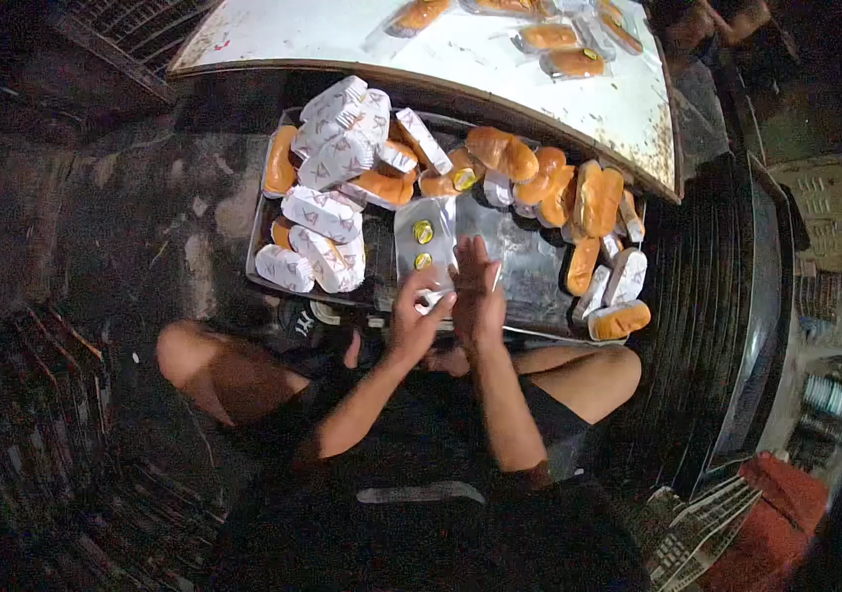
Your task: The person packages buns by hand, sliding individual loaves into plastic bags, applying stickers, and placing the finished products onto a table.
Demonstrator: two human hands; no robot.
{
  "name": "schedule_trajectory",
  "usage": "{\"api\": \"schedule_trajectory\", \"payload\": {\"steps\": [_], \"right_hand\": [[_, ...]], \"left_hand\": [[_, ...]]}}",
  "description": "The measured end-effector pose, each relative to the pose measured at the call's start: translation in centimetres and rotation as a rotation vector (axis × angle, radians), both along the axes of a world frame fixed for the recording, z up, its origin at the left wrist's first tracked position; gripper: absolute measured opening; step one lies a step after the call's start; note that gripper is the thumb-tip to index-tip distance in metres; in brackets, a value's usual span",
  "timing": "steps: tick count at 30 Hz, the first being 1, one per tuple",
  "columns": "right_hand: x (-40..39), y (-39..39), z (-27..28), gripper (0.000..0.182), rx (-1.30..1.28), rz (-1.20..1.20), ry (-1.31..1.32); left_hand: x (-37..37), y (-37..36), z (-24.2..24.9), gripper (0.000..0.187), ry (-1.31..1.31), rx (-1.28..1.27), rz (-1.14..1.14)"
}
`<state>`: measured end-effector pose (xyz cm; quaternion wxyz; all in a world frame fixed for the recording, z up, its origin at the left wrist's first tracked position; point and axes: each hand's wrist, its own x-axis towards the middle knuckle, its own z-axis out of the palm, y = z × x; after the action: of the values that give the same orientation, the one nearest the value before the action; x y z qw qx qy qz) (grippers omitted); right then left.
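Note:
In front of my crossed legs is a dark metal tray (529, 318) of bread rolls. My left hand (415, 314) is closed, thumb and fingers curled round a whitish edge of clear plastic bag (429, 298). Close beside it, my right hand (480, 301) is open, its fingers stretched out over the tray. Clear plastic bags (407, 214) lie flat just beyond the hands, with round yellow-green labels (423, 232) on them. Paper-wrapped rolls (322, 214) are heaped at the tray's left. Browned rolls (598, 197) crowd its right side, some with white paper around their undersides.
A white table (342, 41) with rusty edges overhangs the tray's far side, carrying several bagged rolls (549, 37). Dark stacked trays (707, 326) stand to the right. A red object (781, 513) and a pale plastic crate (702, 533) are at lower right.

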<state>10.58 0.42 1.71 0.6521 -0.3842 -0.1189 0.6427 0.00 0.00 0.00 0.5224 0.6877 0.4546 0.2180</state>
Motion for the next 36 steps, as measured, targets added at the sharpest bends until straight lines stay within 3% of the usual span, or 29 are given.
{"api": "schedule_trajectory", "payload": {"steps": [1, 2, 3, 5, 6, 7, 8, 9, 10, 11, 13, 15, 17, 19, 20, 21, 23, 28, 31, 35, 36], "right_hand": [[-1.1, -0.2, 0.3, 0.063, 0.032, -0.091, 0.065], [-1.8, -0.8, 1.0, 0.062, 0.040, -0.007, 0.378], [-2.6, -1.2, 2.1, 0.061, -0.098, 0.074, 0.428], [-3.5, -1.2, 1.2, 0.050, -0.125, 0.423, 0.281], [-2.0, 0.0, -2.8, 0.040, -0.264, 0.534, -0.169], [0.4, 2.7, 0.0, 0.037, -0.102, 0.610, -0.895], [1.6, 5.6, 2.2, 0.041, -0.161, 0.601, -1.110], [3.1, 8.3, 0.9, 0.051, 0.287, 0.192, -1.380], [5.5, 11.4, -1.4, 0.067, 0.245, -0.074, -2.068], [6.9, 13.3, -1.1, 0.068, -0.032, -0.112, -2.533], [12.3, 15.8, -4.2, 0.057, 0.214, 0.011, -2.503], [13.1, 15.7, -5.3, 0.045, 0.026, 0.100, -2.399], [9.5, 10.9, -2.7, 0.042, 0.132, 0.025, -2.115], [3.6, 4.8, 1.8, 0.046, 0.336, -0.095, -1.864], [1.2, 2.2, 2.3, 0.047, 0.445, -0.035, -1.581], [-0.8, 0.0, 2.8, 0.051, 0.511, 0.040, -1.597], [-3.3, -1.3, 6.3, 0.054, 0.603, 0.182, -1.660], [-5.5, -3.0, 6.7, 0.053, 0.513, 0.135, -1.576], [-6.5, -2.4, 7.1, 0.052, 0.446, 0.154, -1.440], [-5.8, -2.5, 6.3, 0.051, 0.296, 0.162, -1.201], [-5.2, -2.1, 5.2, 0.055, 0.185, 0.223, -1.209]], "left_hand": [[0.3, 0.4, -0.2, 0.054, -0.382, -0.347, 0.430], [0.4, 0.9, -0.3, 0.043, -0.771, -0.694, 0.854], [-1.0, 2.2, 1.9, 0.036, -1.077, -0.965, 0.805], [-4.9, 3.4, 1.0, 0.036, -1.266, -1.014, 0.440], [-5.1, 4.1, 1.1, 0.032, -1.260, -0.896, 0.646], [-5.1, 4.6, 1.2, 0.027, -1.253, -0.781, 0.850], [-5.9, 4.9, 1.5, 0.028, -1.260, -0.717, 0.924], [-6.8, 5.2, 1.8, 0.029, -1.268, -0.649, 0.999], [-7.4, 5.3, 2.3, 0.032, -1.305, -0.585, 0.987], [-8.1, 5.0, 3.0, 0.033, -1.372, -0.585, 0.950], [-8.6, 5.1, 5.1, 0.034, -1.446, -0.649, 1.059], [-10.3, 5.6, 5.0, 0.035, -1.588, -0.580, 0.978], [-11.5, 5.0, 4.4, 0.036, -1.713, -0.548, 0.920], [-11.7, 6.0, 4.6, 0.044, -1.646, -0.524, 1.277], [-11.4, 6.1, 4.4, 0.052, -1.600, -0.525, 1.352], [-10.5, 6.0, 4.1, 0.052, -1.582, -0.545, 1.351], [-8.3, 5.1, 3.5, 0.058, -1.301, -0.358, 1.089], [-6.6, 2.8, 3.6, 0.058, -1.400, -0.413, 0.692], [-6.3, 2.1, 3.1, 0.059, -1.209, -0.618, 0.783], [-7.0, 1.3, 4.1, 0.042, -1.115, -0.761, 0.915], [-6.3, 0.4, 3.7, 0.034, -1.106, -0.755, 0.745]]}}
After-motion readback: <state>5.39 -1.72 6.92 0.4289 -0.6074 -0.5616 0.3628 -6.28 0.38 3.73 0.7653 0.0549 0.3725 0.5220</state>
